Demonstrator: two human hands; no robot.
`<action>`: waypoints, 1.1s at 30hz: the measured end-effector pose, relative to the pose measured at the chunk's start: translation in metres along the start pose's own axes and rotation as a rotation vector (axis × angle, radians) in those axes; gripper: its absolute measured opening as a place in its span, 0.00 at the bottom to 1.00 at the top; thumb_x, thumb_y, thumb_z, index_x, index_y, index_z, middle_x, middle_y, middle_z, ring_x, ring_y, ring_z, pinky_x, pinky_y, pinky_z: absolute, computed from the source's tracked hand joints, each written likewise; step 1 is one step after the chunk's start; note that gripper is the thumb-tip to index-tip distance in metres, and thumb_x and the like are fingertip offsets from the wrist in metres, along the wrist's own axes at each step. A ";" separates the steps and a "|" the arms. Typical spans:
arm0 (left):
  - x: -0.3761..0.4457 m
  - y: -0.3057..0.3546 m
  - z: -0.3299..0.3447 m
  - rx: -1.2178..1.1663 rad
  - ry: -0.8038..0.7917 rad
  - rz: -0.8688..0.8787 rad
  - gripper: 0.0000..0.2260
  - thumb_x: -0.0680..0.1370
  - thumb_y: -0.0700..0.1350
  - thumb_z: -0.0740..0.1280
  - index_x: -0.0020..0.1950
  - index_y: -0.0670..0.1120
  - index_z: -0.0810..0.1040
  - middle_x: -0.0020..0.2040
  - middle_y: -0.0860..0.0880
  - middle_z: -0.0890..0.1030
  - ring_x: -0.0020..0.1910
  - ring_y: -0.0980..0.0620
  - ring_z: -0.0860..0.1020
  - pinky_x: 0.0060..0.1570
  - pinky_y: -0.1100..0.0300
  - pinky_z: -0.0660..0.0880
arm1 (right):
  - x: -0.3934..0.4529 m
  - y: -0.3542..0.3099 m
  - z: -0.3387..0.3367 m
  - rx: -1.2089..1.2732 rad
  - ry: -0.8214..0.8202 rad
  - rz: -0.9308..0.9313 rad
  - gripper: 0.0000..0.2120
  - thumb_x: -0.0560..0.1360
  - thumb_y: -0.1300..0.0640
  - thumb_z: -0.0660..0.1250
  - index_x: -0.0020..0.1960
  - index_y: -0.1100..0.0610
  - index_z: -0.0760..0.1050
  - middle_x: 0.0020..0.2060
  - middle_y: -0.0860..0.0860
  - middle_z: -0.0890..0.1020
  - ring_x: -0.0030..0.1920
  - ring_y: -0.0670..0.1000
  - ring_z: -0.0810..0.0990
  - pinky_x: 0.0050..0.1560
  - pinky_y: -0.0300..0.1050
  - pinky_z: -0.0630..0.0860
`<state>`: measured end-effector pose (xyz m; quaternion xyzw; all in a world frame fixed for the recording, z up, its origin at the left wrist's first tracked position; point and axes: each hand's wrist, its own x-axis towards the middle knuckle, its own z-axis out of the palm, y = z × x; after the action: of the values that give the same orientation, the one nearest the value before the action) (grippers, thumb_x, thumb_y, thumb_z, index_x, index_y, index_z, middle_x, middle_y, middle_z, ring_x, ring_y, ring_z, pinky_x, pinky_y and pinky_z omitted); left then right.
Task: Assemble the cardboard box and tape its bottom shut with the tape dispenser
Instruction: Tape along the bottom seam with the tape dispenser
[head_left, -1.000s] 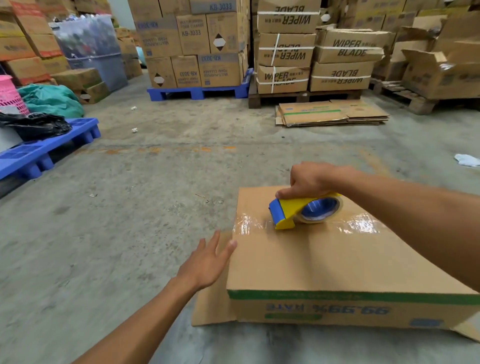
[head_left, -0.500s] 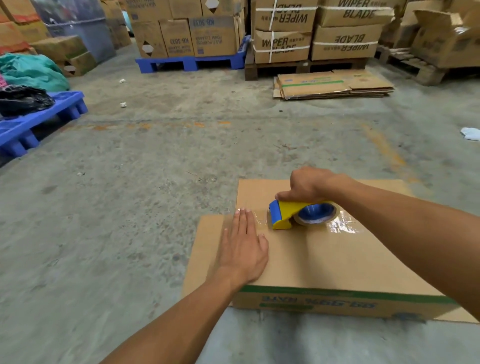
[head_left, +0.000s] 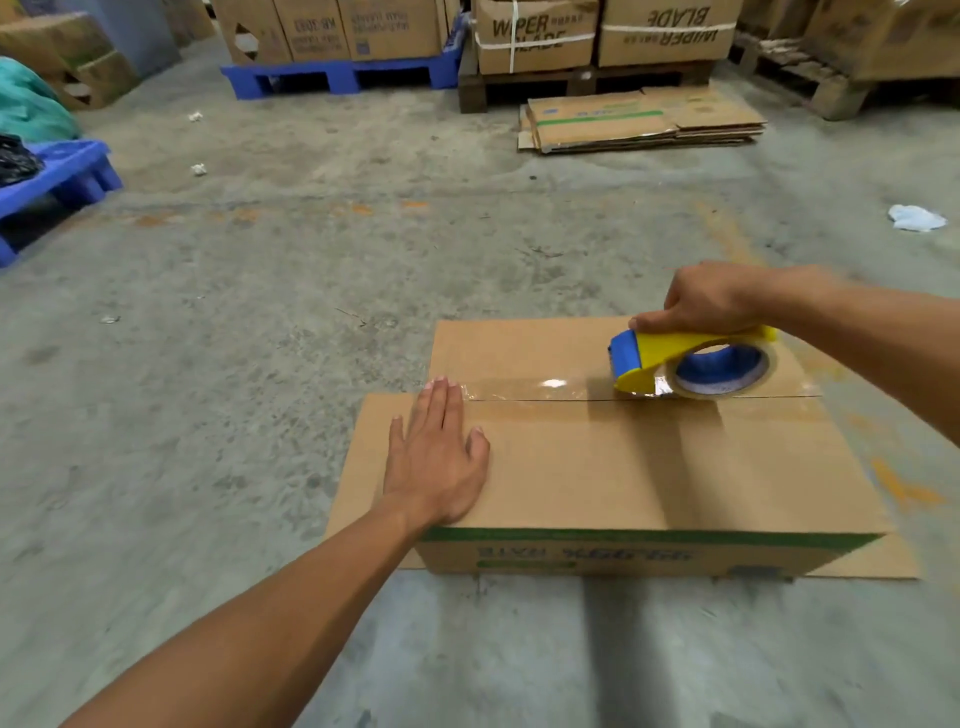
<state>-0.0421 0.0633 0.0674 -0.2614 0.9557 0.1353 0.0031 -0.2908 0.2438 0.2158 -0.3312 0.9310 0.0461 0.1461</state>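
Observation:
A brown cardboard box (head_left: 649, 462) with a green stripe stands upside down on the concrete floor, its bottom flaps folded shut and facing up. My left hand (head_left: 436, 457) lies flat and open on the box's left end, fingertips at the start of the tape. My right hand (head_left: 711, 301) grips the yellow and blue tape dispenser (head_left: 685, 366), which sits on the centre seam toward the right end. A strip of clear tape (head_left: 540, 387) runs along the seam between my left fingertips and the dispenser.
Flattened cartons (head_left: 639, 119) lie on the floor ahead. Behind them stand pallets of stacked boxes (head_left: 597, 36), a blue pallet (head_left: 337, 78) and another blue pallet (head_left: 57, 176) at left. A pale rag (head_left: 917, 217) lies at right. Loose box flaps stick out on the floor.
My right hand has drawn the dispenser to the right along the seam, laying more tape. My left hand came down onto the box's left end and stays pressed there.

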 end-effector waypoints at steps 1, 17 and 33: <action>0.000 0.001 -0.002 0.013 0.002 -0.001 0.30 0.81 0.57 0.44 0.81 0.47 0.42 0.81 0.52 0.41 0.79 0.54 0.39 0.76 0.42 0.43 | -0.004 0.009 0.001 0.000 0.008 0.011 0.32 0.73 0.31 0.60 0.41 0.62 0.82 0.38 0.58 0.81 0.39 0.57 0.77 0.38 0.47 0.70; 0.010 0.082 0.021 0.144 -0.031 0.170 0.35 0.79 0.67 0.41 0.81 0.51 0.40 0.81 0.52 0.39 0.79 0.50 0.36 0.76 0.45 0.37 | -0.002 -0.003 0.028 -0.133 0.030 -0.067 0.25 0.72 0.30 0.60 0.44 0.53 0.69 0.43 0.52 0.73 0.44 0.56 0.73 0.45 0.47 0.69; -0.030 -0.034 -0.022 0.189 -0.045 0.086 0.30 0.81 0.60 0.45 0.81 0.52 0.43 0.81 0.54 0.41 0.79 0.51 0.40 0.76 0.43 0.39 | -0.019 -0.137 0.039 -0.107 0.105 -0.262 0.21 0.76 0.37 0.59 0.54 0.54 0.75 0.46 0.52 0.76 0.45 0.56 0.73 0.46 0.48 0.69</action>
<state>0.0025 0.0449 0.0821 -0.2158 0.9742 0.0503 0.0437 -0.1805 0.1561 0.1859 -0.4590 0.8825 0.0585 0.0840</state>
